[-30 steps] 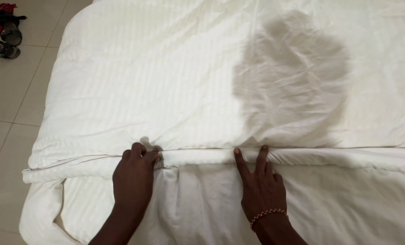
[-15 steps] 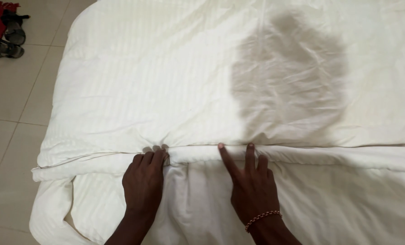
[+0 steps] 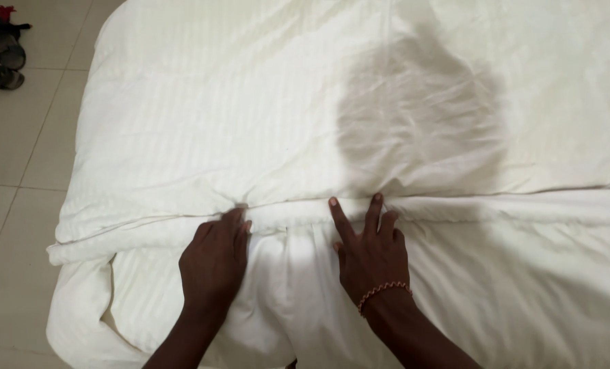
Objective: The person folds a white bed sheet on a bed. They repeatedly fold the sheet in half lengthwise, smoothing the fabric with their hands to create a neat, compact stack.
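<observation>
Both hands are down on the bed. Nearest is the smooth white bedsheet (image 3: 524, 307) under the palms, pressed flat. The left hand (image 3: 213, 263) has its fingers curled onto the folded edge of the thick white striped duvet (image 3: 202, 137), apparently pinching it to keep the fold lined up. The right hand (image 3: 370, 256) lies open, fingers spread against that same edge, holding nothing. Way off past the left hand, dark sandals (image 3: 1, 65) sit on the beige tiled floor (image 3: 18, 205).
</observation>
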